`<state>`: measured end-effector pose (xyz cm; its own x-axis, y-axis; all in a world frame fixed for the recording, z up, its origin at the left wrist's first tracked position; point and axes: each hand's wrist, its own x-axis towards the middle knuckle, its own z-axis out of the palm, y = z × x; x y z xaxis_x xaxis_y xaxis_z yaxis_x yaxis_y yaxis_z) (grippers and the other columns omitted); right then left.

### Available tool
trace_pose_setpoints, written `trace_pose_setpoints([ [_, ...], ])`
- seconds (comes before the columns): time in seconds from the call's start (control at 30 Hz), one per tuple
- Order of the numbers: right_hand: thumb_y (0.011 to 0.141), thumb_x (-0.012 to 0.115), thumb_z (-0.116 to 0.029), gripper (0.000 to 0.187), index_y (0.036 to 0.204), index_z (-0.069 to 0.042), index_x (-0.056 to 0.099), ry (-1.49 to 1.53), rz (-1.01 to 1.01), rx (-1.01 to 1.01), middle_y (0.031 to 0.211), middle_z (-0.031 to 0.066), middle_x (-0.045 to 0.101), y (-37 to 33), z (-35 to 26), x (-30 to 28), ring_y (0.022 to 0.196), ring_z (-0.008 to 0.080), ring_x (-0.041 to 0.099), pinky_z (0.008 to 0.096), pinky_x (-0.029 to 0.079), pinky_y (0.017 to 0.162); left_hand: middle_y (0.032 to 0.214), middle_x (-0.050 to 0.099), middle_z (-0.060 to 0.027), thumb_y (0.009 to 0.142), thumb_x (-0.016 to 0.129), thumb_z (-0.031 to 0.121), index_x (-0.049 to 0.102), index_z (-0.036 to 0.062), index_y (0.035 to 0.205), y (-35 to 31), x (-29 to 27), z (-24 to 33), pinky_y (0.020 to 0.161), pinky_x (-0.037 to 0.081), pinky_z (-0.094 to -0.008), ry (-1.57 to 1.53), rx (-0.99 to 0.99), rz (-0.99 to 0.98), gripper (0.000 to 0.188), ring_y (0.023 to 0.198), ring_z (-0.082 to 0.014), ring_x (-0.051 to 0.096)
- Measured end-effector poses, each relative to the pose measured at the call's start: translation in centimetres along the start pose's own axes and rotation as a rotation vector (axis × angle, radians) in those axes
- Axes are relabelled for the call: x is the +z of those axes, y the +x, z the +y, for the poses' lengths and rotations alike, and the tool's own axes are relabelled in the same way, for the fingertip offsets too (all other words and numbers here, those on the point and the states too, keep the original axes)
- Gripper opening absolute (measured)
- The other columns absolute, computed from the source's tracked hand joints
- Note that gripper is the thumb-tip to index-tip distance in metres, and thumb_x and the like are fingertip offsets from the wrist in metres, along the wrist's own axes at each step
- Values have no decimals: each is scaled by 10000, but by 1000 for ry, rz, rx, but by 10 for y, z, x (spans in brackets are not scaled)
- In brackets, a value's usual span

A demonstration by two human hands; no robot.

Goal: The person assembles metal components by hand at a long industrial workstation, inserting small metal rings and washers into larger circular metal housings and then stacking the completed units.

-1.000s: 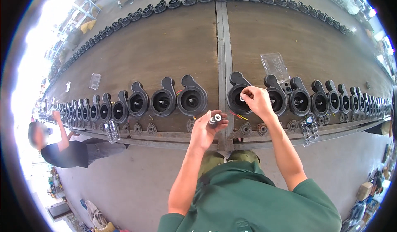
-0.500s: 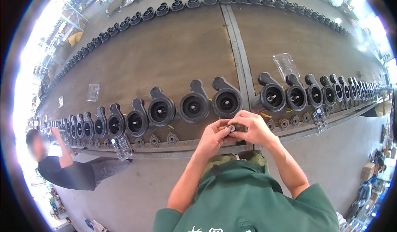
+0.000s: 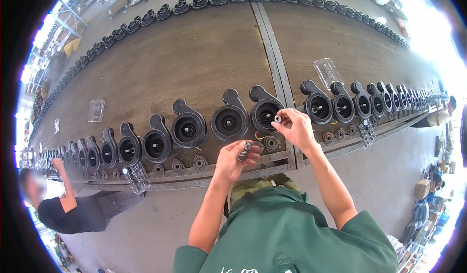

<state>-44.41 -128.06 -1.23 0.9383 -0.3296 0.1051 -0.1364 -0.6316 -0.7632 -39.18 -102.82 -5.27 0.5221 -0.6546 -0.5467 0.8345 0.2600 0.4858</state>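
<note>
My right hand (image 3: 298,131) pinches a small pale-faced ring (image 3: 278,118) between thumb and fingertips. It holds the ring at the right rim of a black round housing (image 3: 259,119), whose open bowl has a metal shaft in the middle. Whether ring and housing touch, I cannot tell. Lower and to the left, my left hand (image 3: 228,163) is closed around several small dark and silvery rings (image 3: 245,151), partly hidden by the fingers. Just beyond that hand stands another black housing (image 3: 229,122). A round metal flange (image 3: 271,143) lies between my two hands.
Housings run in a row along the near table edge, with flanges (image 3: 200,162) before them. Clear plastic trays (image 3: 136,178) overhang the edge at left and right (image 3: 367,133). A metal strip (image 3: 270,39) crosses the table. A co-worker (image 3: 73,209) stands at left.
My hands have come apart. The right one has moved up to the housing with a ring, while the left has drawn back leftward, keeping several rings. The whole view has shifted slightly.
</note>
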Motion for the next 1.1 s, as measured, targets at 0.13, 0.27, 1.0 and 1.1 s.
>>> trace_pose_setpoints([
  [0.13, 837, 826, -247, 319, 1065, -46, 728, -167, -68, -99, 983, 106, 748, 21, 18, 5, 849, 289, 740, 386, 586, 763, 1055, 758, -226, 1043, 575, 146, 684, -44, 1194, -6, 10, 6, 650, 634, -370, 26, 70, 61, 266, 825, -289, 766],
  [0.27, 832, 808, -309, 341, 1080, -85, 740, -193, -140, -125, 1023, 95, 751, 28, 28, 10, 937, 325, 727, 424, 583, 818, 1078, 753, -229, 1032, 598, 132, 689, -52, 1192, -13, 10, 4, 684, 643, -361, 47, 140, 107, 260, 844, -280, 762],
  [1.0, 814, 830, -181, 215, 993, -83, 762, 159, -327, -444, 967, 71, 708, -30, -45, 29, 892, 292, 702, 391, 585, 740, 899, 729, -56, 1038, 612, 214, 713, 21, 1125, -46, 13, -18, 561, 470, -249, 119, 75, 163, 234, 692, -122, 630],
  [1.1, 858, 799, -135, 117, 950, -64, 787, 267, -263, -354, 900, 85, 730, -22, -56, 45, 816, 296, 716, 383, 580, 717, 997, 758, -123, 1046, 605, 210, 700, 5, 1169, -44, -1, -1, 583, 493, -262, 74, 59, 115, 257, 702, -133, 640],
])
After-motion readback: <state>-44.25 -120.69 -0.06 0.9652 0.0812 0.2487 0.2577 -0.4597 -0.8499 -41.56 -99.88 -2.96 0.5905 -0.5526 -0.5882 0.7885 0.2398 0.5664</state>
